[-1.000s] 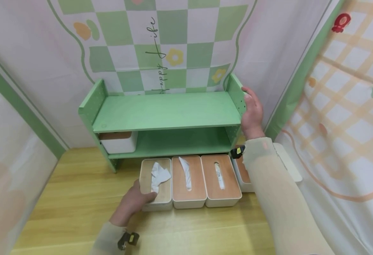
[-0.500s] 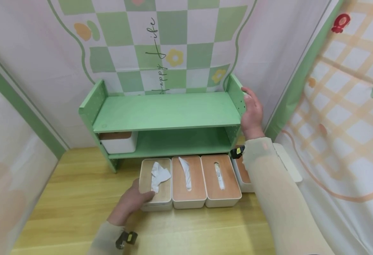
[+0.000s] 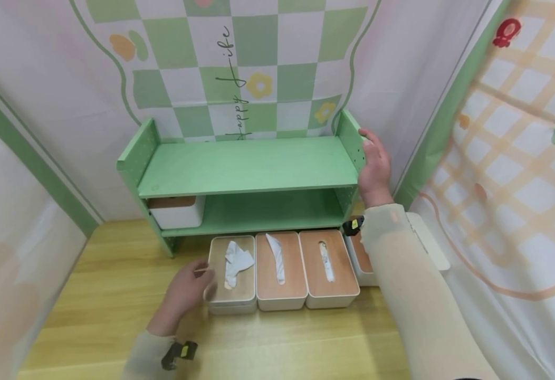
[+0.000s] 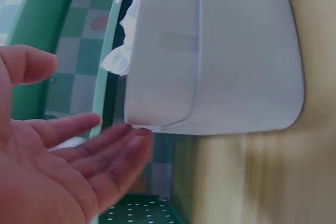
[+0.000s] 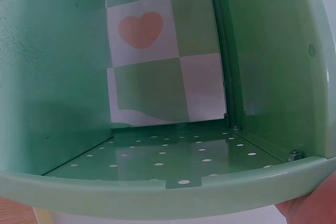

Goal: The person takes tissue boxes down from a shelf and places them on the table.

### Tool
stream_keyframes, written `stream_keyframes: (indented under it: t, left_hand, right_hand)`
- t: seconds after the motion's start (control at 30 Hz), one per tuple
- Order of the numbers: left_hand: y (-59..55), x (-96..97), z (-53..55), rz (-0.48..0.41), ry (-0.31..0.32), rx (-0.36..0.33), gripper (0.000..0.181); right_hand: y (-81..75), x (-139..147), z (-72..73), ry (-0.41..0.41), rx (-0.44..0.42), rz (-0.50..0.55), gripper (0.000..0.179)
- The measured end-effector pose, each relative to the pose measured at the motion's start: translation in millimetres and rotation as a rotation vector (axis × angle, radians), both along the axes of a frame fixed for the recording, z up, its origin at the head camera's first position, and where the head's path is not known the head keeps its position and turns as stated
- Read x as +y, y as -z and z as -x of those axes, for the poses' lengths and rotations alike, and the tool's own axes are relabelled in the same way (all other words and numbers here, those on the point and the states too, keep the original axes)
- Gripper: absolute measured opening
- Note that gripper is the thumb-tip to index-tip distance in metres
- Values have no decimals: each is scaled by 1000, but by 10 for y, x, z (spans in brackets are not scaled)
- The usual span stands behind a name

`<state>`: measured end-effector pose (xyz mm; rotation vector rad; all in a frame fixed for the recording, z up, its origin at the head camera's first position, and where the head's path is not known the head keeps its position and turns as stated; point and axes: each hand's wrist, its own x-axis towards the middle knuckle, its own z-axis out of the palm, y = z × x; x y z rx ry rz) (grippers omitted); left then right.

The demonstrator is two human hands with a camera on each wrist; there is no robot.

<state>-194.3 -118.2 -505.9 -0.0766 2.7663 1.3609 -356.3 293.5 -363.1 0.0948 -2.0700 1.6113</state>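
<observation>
In the head view my left hand [image 3: 185,287] is just beside the left tissue box [image 3: 217,274], its fingers loosely bent with nothing held. The left wrist view shows the fingers [image 4: 118,169] spread, tips near the corner of the white tissue box [image 4: 241,51]. This box has a pale wooden lid with a white tissue sticking out. A middle tissue box [image 3: 292,264] and a right tissue box [image 3: 339,269] stand in line with it, with browner lids. My right hand [image 3: 376,171] grips the right side panel of the green shelf [image 3: 249,163]; part of its grip is hidden.
Another tissue box [image 3: 176,212] sits at the left end of the lower shelf level. One more tissue box [image 3: 364,258] is partly covered by my right sleeve, with a white flat object [image 3: 431,245] behind. Everything stands on a wooden table [image 3: 116,295] between fabric walls.
My left hand has let go of the left tissue box and drawn back slightly to the left. The box stays in place. The right hand has not moved.
</observation>
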Motion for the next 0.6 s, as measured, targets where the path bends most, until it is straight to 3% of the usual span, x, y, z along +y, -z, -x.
stream_keyframes:
  t: [0.13, 0.33, 0.43, 0.6]
  left_hand:
    - [-60, -31, 22, 55, 44, 166, 59]
    - [-214, -84, 103, 306, 133, 472, 68]
    - [-324, -140, 185, 431, 138, 551, 70]
    - [-469, -271, 360, 560, 126, 604, 73]
  right_hand:
    - [0, -2, -3, -5, 3, 12, 46]
    - [3, -3, 1, -8, 10, 14, 46]
    - [4, 0, -1, -9, 8, 12, 46]
    - [-1, 0, -12, -7, 0, 10, 45]
